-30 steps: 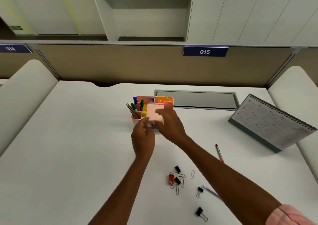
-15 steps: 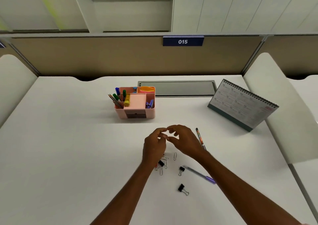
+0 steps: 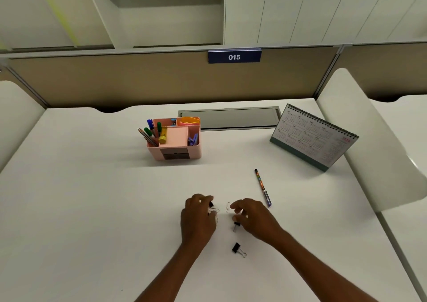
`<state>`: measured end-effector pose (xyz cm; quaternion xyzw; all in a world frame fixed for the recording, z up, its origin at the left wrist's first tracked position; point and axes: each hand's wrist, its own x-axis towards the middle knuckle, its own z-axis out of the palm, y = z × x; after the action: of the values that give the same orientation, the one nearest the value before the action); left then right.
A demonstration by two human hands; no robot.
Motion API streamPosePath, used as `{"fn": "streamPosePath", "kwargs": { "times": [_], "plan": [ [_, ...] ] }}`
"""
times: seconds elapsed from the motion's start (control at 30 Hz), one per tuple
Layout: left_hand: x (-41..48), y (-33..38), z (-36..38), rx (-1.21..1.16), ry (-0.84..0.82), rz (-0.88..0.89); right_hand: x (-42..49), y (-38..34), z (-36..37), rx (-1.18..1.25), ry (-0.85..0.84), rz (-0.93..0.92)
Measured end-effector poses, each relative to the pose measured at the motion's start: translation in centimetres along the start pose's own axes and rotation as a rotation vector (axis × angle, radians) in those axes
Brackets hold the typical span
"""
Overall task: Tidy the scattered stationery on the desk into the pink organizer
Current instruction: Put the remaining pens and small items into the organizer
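The pink organizer [image 3: 151, 152] stands at mid-desk and holds pens, pencils, a glue stick and a pink pad. Closer to me, my left hand [image 3: 196, 220] curls over a small pile of clips and pinches a black binder clip [image 3: 211, 204] between thumb and fingers. My right hand [image 3: 254, 218] hovers beside it with bent fingers; its index fingertip is at a wire paper clip [image 3: 228, 207]. A second binder clip [image 3: 236, 226] lies under its thumb, and whether it grips either is unclear. A third binder clip [image 3: 238, 249] lies loose below. A patterned pen [image 3: 263, 187] lies to the right.
A spiral desk calendar [image 3: 312, 137] stands at the right rear. A grey cable tray lid [image 3: 228, 118] is set into the desk behind the organizer. White rounded dividers [image 3: 369, 144] flank the desk, with a partition wall behind.
Both hands left the organizer, where they had set the pink pad, and came down to the clips near me. The left hand now pinches a binder clip.
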<state>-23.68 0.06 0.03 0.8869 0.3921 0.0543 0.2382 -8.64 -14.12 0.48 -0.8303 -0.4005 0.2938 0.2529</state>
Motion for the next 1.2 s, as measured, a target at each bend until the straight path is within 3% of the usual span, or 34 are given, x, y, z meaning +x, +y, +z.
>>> {"fn": "streamPosePath", "kwargs": {
  "times": [0.23,0.5,0.57,0.67,0.73,0.83,1.03,1.2],
  "plan": [
    [-2.3,-3.9,0.9,-0.069,0.017,-0.077,-0.1,-0.7,2.1,-0.002,-0.048,-0.025],
    [-2.2,-4.8,1.4,-0.177,0.057,-0.050,0.6,-2.2,2.7,0.005,-0.061,-0.083],
    [-2.0,-4.3,0.7,-0.342,0.061,-0.150,1.0,-2.8,2.7,0.029,-0.044,-0.108],
    [-1.7,-2.8,-1.3,-0.891,-0.084,-0.414,2.0,-3.8,2.8,0.069,0.018,-0.171],
    [-1.5,-2.0,-2.6,-1.207,-0.193,-0.461,2.7,-4.6,3.0,0.082,0.051,-0.219],
    [-0.9,-1.5,-4.0,-1.389,-0.232,-0.478,3.7,-6.3,2.6,0.083,0.103,-0.299],
    [1.2,-2.0,-5.3,-1.414,-0.142,-0.472,5.8,-8.7,1.2,0.045,0.156,-0.413],
    [3.6,-2.7,-7.0,-1.319,-0.084,-0.489,7.6,-10.8,-0.5,0.056,0.090,-0.440]
  ]
}}
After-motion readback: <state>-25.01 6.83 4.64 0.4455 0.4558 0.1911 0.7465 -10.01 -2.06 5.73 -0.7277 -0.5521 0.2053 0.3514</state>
